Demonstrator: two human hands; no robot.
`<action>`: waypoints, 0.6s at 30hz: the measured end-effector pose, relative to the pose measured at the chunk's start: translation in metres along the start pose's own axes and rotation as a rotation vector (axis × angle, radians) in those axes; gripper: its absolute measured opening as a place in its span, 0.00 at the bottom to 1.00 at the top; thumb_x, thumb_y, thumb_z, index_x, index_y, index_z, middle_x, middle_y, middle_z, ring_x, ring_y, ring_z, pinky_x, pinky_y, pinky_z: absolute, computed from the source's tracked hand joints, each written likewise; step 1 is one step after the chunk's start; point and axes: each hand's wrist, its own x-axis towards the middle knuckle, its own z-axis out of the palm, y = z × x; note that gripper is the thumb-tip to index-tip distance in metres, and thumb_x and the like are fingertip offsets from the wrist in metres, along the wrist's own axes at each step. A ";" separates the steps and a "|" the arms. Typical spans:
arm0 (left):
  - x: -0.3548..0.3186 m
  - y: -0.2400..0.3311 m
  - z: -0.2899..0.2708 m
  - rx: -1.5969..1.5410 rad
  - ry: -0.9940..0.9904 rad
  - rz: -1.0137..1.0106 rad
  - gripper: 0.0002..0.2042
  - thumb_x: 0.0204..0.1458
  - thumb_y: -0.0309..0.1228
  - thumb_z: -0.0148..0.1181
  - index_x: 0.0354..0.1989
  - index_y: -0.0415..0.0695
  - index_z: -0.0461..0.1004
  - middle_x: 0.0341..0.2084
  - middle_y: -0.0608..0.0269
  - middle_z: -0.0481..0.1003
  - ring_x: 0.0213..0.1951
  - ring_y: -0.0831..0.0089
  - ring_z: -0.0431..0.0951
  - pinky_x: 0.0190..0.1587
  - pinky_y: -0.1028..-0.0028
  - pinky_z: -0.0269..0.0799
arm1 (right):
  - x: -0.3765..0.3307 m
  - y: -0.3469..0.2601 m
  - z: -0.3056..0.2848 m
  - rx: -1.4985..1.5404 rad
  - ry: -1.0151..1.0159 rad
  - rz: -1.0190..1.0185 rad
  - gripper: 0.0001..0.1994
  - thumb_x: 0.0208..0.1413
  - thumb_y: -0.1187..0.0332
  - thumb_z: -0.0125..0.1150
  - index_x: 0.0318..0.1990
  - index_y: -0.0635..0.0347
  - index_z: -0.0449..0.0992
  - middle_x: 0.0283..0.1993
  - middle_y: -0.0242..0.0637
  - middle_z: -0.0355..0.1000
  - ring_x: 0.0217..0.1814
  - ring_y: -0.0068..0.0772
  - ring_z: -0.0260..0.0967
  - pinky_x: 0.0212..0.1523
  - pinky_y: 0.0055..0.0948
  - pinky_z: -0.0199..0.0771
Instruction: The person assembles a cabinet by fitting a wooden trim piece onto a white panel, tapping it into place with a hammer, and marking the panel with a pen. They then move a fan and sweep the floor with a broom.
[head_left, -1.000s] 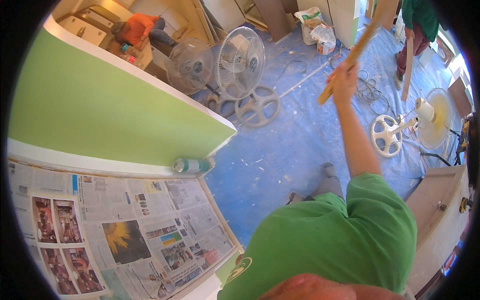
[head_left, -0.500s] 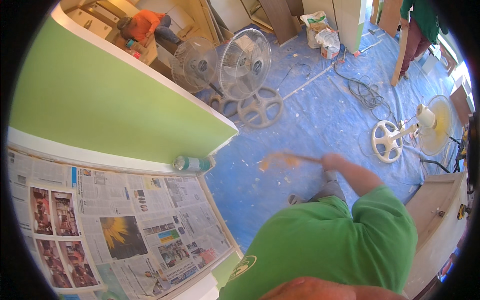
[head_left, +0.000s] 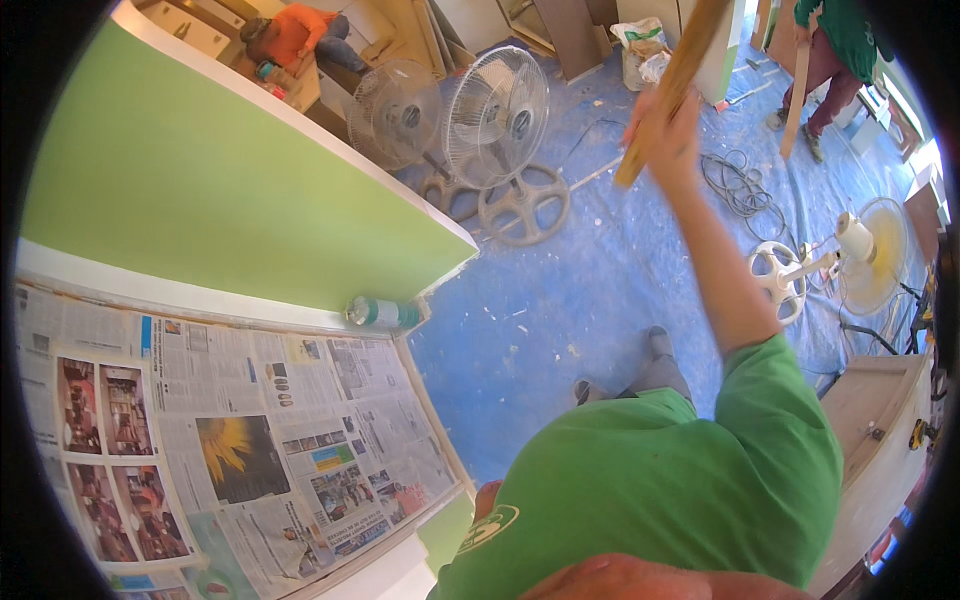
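My right hand [head_left: 677, 150] is raised at arm's length and closed around a long flat wooden stick [head_left: 692, 58]. The stick slants upward and runs out of the top of the view; its lower end juts out just below my fingers. A small skin-coloured patch [head_left: 487, 499] at the left edge of my green shirt may be part of my left hand or arm, but no fingers show there. Below my raised arm lies a blue plastic sheet [head_left: 530, 350] covering the floor, with my feet on it.
Two grey stand fans [head_left: 497, 118] stand beyond the green half wall [head_left: 230, 190]. A white fan [head_left: 858, 238] and a coiled cable [head_left: 742, 185] are at right. Newspapers [head_left: 300, 420] cover a surface at left, near a bottle [head_left: 382, 313]. Two other people are farther off.
My right hand has swung up and away from low in front of me, bringing the wooden stick upright. The person at far right has shifted, and their feet now show.
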 end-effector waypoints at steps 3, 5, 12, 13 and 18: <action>0.010 -0.002 -0.014 -0.775 -0.494 -0.005 0.18 0.65 0.40 0.46 0.47 0.38 0.77 0.32 0.59 0.81 0.33 0.67 0.81 0.38 0.67 0.77 | -0.176 0.166 -0.016 -0.664 -0.210 0.371 0.25 0.59 0.60 0.57 0.59 0.62 0.58 0.37 0.56 0.76 0.33 0.56 0.77 0.34 0.50 0.76; 0.009 -0.018 -0.012 -1.042 -0.553 0.028 0.17 0.66 0.39 0.45 0.47 0.39 0.77 0.33 0.59 0.81 0.32 0.67 0.80 0.37 0.68 0.76 | -0.252 0.195 -0.063 -0.868 -0.792 0.904 0.22 0.57 0.61 0.56 0.55 0.66 0.69 0.35 0.57 0.77 0.32 0.55 0.78 0.33 0.51 0.78; 0.012 -0.025 0.003 -0.740 -0.175 -0.064 0.17 0.65 0.39 0.47 0.47 0.39 0.76 0.32 0.60 0.80 0.32 0.68 0.80 0.37 0.68 0.76 | -0.316 0.183 -0.168 -1.068 -1.272 1.266 0.16 0.51 0.64 0.59 0.40 0.69 0.80 0.31 0.53 0.78 0.28 0.46 0.79 0.27 0.43 0.80; 0.011 -0.026 0.003 -0.731 -0.170 -0.077 0.17 0.65 0.39 0.47 0.47 0.39 0.76 0.32 0.60 0.80 0.32 0.68 0.80 0.37 0.68 0.76 | -0.318 0.184 -0.171 -1.081 -1.256 1.296 0.16 0.51 0.64 0.59 0.41 0.68 0.81 0.33 0.53 0.78 0.31 0.47 0.80 0.31 0.43 0.81; 0.019 -0.018 -0.014 -0.765 -0.166 -0.080 0.16 0.65 0.39 0.48 0.46 0.39 0.76 0.31 0.60 0.80 0.33 0.69 0.79 0.37 0.68 0.75 | -0.155 0.237 -0.139 -1.265 -1.274 0.713 0.18 0.54 0.57 0.56 0.45 0.58 0.81 0.48 0.50 0.78 0.49 0.52 0.77 0.48 0.49 0.76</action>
